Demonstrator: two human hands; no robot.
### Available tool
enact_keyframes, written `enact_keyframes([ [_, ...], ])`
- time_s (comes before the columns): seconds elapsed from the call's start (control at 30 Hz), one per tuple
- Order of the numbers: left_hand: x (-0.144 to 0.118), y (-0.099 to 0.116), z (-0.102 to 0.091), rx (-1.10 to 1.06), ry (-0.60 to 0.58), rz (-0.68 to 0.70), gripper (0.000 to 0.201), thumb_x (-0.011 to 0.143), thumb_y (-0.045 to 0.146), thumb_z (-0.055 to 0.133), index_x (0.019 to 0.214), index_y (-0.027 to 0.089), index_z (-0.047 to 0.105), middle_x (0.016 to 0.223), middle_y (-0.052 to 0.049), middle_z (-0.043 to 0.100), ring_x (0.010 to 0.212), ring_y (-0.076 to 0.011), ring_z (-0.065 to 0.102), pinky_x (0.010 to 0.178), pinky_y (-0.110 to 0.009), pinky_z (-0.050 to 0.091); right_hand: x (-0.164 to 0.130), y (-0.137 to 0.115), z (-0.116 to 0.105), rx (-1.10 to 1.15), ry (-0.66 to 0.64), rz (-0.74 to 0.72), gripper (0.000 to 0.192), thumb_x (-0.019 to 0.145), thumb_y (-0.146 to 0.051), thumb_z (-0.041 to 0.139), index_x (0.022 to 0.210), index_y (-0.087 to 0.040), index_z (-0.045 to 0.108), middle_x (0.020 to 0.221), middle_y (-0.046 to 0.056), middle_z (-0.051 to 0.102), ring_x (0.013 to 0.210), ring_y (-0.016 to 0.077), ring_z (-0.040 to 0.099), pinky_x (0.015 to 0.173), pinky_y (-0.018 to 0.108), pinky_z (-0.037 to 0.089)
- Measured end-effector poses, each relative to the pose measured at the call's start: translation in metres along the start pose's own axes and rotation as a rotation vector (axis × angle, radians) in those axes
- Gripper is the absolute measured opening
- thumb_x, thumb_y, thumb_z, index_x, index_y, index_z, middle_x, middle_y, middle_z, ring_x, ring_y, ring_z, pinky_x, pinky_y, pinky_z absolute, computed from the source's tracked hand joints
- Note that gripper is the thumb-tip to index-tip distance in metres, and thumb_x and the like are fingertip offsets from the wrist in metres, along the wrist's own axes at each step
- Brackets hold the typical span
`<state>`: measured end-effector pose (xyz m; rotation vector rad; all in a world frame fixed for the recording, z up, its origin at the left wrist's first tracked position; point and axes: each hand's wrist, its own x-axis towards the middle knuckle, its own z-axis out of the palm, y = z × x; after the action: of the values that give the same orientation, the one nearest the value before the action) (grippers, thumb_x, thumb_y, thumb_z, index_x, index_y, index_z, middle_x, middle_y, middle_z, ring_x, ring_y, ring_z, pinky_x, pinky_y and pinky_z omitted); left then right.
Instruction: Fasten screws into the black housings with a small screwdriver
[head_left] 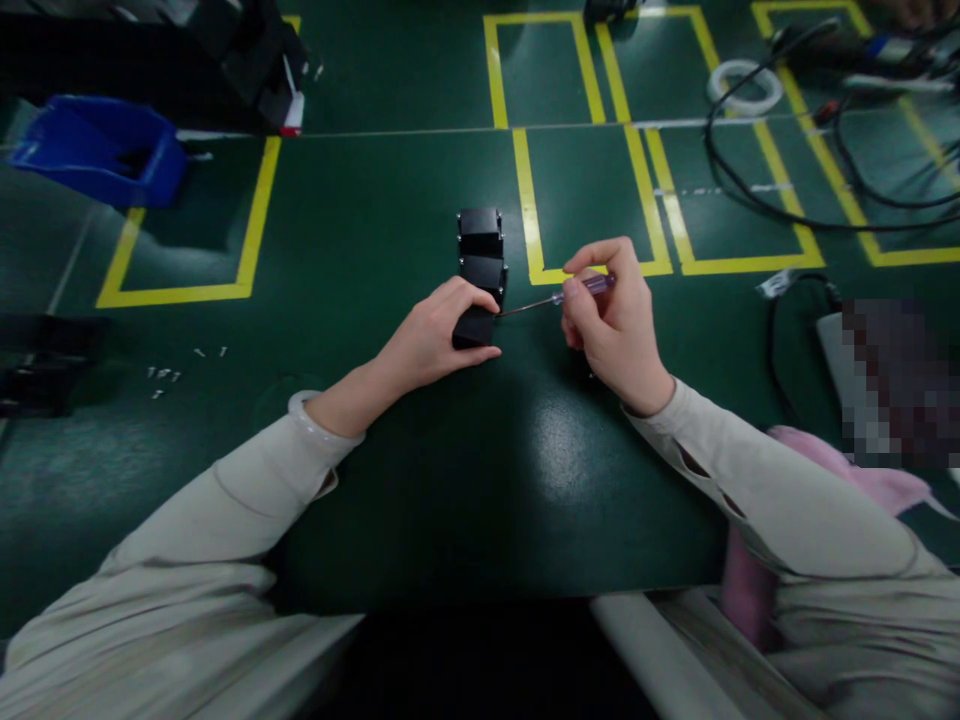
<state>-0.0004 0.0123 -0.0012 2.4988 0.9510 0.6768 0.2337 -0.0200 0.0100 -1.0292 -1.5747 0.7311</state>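
Near the middle of the green table, my left hand [442, 325] grips a small black block [472, 328] between thumb and fingers. Two similar black blocks, the middle one [482, 272] and the far one [478, 222], stand in a row just beyond it, with small bright screws at their sides. My right hand [611, 320] is closed round the clear purplish handle of a screwdriver [592, 286]. Its thin shaft points left, and the tip meets the right side of the held block. Whether the tip sits in a screw is too small to tell.
Several loose screws [163, 374] lie on the table at left. A blue bin [97, 150] and black parts [225, 60] stand at the back left. Yellow tape outlines [532, 220] mark the table. Black cables [750, 205], a white tape roll [744, 87] and pink cloth [825, 455] are at right.
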Motion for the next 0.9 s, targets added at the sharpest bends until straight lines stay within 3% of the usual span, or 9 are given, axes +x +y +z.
enact_keyframes([
  [0.2, -0.0003, 0.0002, -0.0004, 0.0, -0.009, -0.018, 0.037, 0.084, 0.033, 0.076, 0.112, 0.018, 0.057, 0.113, -0.007, 0.063, 0.106, -0.0234, 0.061, 0.093, -0.035, 0.049, -0.0001, -0.0037, -0.0005, -0.024, -0.014, 0.018, 0.024, 0.102, -0.047, 0.052, 0.091, -0.025, 0.049, 0.052, -0.01, 0.04, 0.038, 0.0055, 0.039, 0.038, 0.025, 0.028],
  [0.37, -0.0003, 0.0003, -0.0008, 0.002, 0.002, 0.0, 0.037, 0.084, 0.032, 0.077, 0.112, 0.018, 0.057, 0.113, -0.007, 0.063, 0.105, -0.0231, 0.061, 0.093, -0.035, 0.049, -0.0001, -0.0017, -0.0001, 0.004, 0.006, 0.002, 0.025, 0.099, -0.05, 0.055, 0.099, -0.026, 0.05, 0.06, -0.008, 0.044, 0.041, 0.0055, 0.044, 0.038, 0.024, 0.031],
  [0.6, -0.0006, 0.0, -0.0005, 0.004, 0.012, 0.017, 0.038, 0.083, 0.031, 0.078, 0.112, 0.016, 0.058, 0.112, -0.008, 0.063, 0.106, -0.0231, 0.062, 0.092, -0.034, 0.049, -0.0002, -0.0012, -0.0016, -0.017, -0.029, 0.026, 0.026, 0.101, -0.051, 0.051, 0.094, -0.026, 0.052, 0.052, -0.009, 0.041, 0.039, 0.0065, 0.04, 0.039, 0.025, 0.029],
  [0.8, -0.0003, 0.0008, -0.0013, 0.006, -0.002, -0.006, 0.037, 0.084, 0.033, 0.077, 0.112, 0.017, 0.058, 0.113, -0.007, 0.064, 0.106, -0.0234, 0.061, 0.093, -0.035, 0.049, 0.0003, -0.0006, -0.0008, 0.006, -0.008, 0.018, 0.026, 0.099, -0.052, 0.056, 0.099, -0.027, 0.05, 0.061, -0.008, 0.045, 0.043, 0.0069, 0.044, 0.04, 0.026, 0.032],
  [0.9, -0.0003, 0.0007, -0.0013, 0.004, 0.012, 0.014, 0.037, 0.084, 0.032, 0.077, 0.112, 0.017, 0.058, 0.112, -0.007, 0.064, 0.105, -0.0231, 0.062, 0.092, -0.035, 0.049, 0.0007, -0.0028, -0.0003, -0.009, -0.006, 0.027, 0.027, 0.099, -0.052, 0.055, 0.093, -0.026, 0.05, 0.058, -0.008, 0.045, 0.042, 0.0067, 0.043, 0.04, 0.026, 0.032],
])
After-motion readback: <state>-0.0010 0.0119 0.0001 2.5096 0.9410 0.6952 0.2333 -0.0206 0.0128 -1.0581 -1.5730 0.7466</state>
